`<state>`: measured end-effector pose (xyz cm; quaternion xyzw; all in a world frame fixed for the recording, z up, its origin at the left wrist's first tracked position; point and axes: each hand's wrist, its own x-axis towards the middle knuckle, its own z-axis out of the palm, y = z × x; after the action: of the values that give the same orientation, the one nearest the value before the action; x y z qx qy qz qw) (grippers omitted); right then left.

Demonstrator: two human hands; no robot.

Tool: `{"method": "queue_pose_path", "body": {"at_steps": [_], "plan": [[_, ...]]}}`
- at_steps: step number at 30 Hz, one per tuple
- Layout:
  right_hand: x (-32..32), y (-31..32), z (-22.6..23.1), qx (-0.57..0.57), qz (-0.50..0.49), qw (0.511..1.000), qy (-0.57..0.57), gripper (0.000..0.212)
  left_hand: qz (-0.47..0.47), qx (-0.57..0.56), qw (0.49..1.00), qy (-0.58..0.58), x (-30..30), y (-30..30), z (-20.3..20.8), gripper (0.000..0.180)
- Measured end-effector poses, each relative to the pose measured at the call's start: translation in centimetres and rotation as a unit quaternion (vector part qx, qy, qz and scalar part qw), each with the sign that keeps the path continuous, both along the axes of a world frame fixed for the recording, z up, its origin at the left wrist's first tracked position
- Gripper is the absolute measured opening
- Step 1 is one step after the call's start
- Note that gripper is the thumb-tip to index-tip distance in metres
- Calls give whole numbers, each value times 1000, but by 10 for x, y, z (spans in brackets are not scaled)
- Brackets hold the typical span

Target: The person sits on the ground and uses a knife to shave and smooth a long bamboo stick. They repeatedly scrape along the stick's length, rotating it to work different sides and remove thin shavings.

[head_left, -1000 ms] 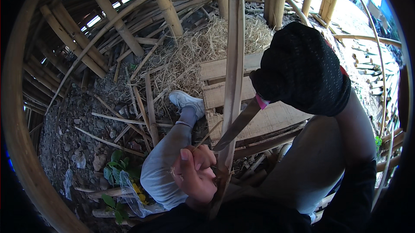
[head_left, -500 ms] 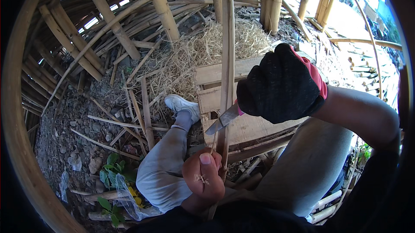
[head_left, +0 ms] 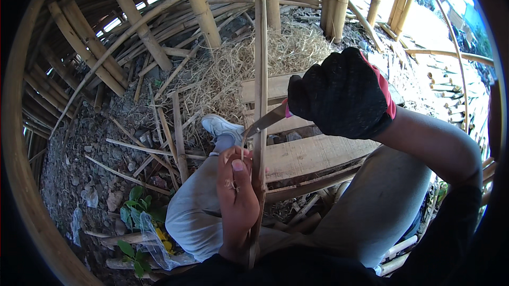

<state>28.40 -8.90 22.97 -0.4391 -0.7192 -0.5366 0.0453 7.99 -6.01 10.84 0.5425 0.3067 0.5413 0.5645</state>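
Bare, stony ground (head_left: pixel 79 153) littered with split canes fills the left of the head view, with thick bamboo poles (head_left: pixel 199 5) leaning across the top and a heap of dry straw (head_left: pixel 233 68) behind. Pale wooden planks (head_left: pixel 313 153) lie under the person's knees, and a white shoe (head_left: pixel 220 125) on the left foot rests just beside them. Near the lower left, a green leafy plant (head_left: pixel 132 214) grows next to a scrap of clear plastic (head_left: pixel 154 241).

A long thin bamboo strip (head_left: pixel 260 47) stands nearly upright through the middle of the frame, running from the top edge down toward the person's lap. The bare left hand (head_left: pixel 236 206) is clenched around its lower part, thumb pressed up along it. The right hand (head_left: pixel 339 92), in a black glove with a red cuff, is closed on the handle of a knife (head_left: pixel 262 121); the blade slants down to the left and meets the strip just above the left thumb.
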Motion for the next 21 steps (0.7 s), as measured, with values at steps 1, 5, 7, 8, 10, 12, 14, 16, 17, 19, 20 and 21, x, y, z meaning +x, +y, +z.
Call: {"method": "queue_pose_path", "body": {"at_steps": [1, 5, 7, 8, 10, 12, 14, 16, 17, 19, 20, 21], "plan": [[2, 0, 0, -6, 3, 1000, 21, 23, -33, -44, 998, -27, 2, -1, 2, 39], [13, 5, -28, -81, 12, 996, 28, 25, -157, -155, 972, -78, -4, 3, 4, 38], [12, 1, -32, -189, -21, 972, 135, 22, -217, -195, 953, -87, -5, 8, -6, 38], [4, 0, -28, -242, -52, 953, 174, 23, -223, -181, 955, -77, -5, 7, -7, 38], [-5, -5, -24, -302, -80, 911, 270, 31, -234, -152, 959, -56, -4, 2, -8, 39], [-11, -11, -21, -338, -146, 876, 311, 32, -217, -136, 966, -48, 1, -5, -7, 38], [-5, -13, -25, -383, -136, 848, 340, 32, -206, -111, 972, -32, 2, -11, -3, 36], [18, -1, -43, -443, -42, 821, 357, 33, -190, -84, 978, -2, -1, -13, -2, 34], [19, 0, -37, -538, -119, 696, 460, 32, -199, -74, 977, 15, 0, -14, -3, 33], [12, 4, -22, -661, -243, 371, 605, 31, -206, -51, 976, 52, 1, -18, -4, 31], [9, 8, -29, -687, -250, 327, 599, 30, -202, -27, 977, 59, 4, -20, -5, 34], [7, 8, -31, -693, -253, 317, 596, 30, -198, -4, 978, 66, 6, -23, -7, 36]]}}
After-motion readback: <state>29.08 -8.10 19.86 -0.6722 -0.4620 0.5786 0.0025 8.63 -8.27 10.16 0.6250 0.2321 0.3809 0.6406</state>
